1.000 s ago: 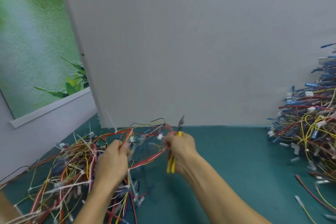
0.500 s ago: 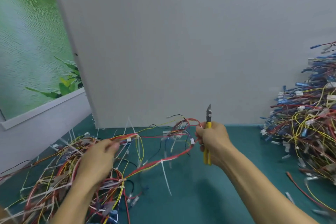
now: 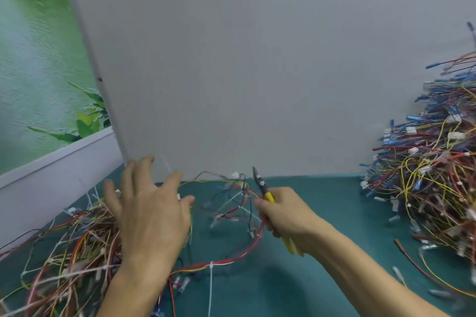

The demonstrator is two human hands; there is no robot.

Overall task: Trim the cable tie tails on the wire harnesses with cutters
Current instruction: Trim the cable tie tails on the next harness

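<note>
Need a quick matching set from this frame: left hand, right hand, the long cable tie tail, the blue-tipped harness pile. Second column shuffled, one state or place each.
1. left hand
2. right hand
3. cable tie tail
4. blue-tipped harness pile

A. far right of the table
B. grips the yellow-handled cutters
C. white, uncut, runs from the red harness toward the near edge
D. open, fingers spread

Pairs: 1-D, 2-B, 3-C, 4-A
</note>
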